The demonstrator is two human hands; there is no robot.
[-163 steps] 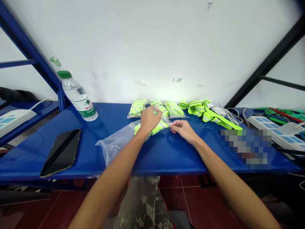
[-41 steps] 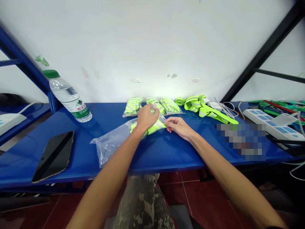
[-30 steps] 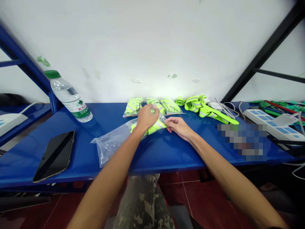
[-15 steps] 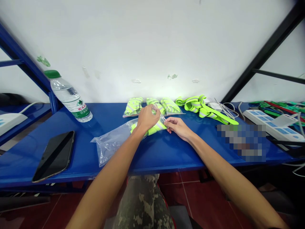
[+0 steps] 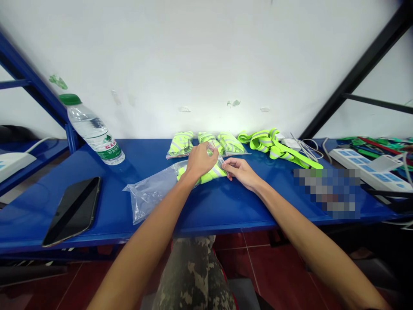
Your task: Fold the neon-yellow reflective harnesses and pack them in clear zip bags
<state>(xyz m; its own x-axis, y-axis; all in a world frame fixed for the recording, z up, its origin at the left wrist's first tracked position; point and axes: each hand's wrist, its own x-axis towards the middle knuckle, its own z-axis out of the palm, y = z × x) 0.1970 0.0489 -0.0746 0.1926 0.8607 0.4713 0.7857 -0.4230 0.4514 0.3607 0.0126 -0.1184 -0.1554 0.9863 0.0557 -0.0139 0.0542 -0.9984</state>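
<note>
A clear plastic bag (image 5: 146, 194) lies on the blue table, its loose end spread to the left. Folded inside its right part is a neon yellow reflective strap (image 5: 211, 173) with silver stripes. My left hand (image 5: 200, 160) is closed on the bag's upper edge, above the strap, its fingers partly hidden from view. At the bag's right corner my right hand (image 5: 239, 171) pinches the plastic between thumb and fingers. Just behind my hands sit three packed straps: one bag (image 5: 181, 143) at the left, one (image 5: 206, 137) half covered by my left hand, one (image 5: 230, 143) at the right.
Loose reflective straps (image 5: 271, 144) lie at the back right beside a white cable (image 5: 311, 148). A water bottle (image 5: 97, 133) and a phone (image 5: 74, 210) are on the left. Power strips (image 5: 371, 170) stand at the right. A wall (image 5: 206, 64) closes off the back of the blue table (image 5: 258, 206).
Hardly anything differs. My left hand has shifted very slightly to the right along the bag's edge, while my right hand keeps its pinch in the same place.
</note>
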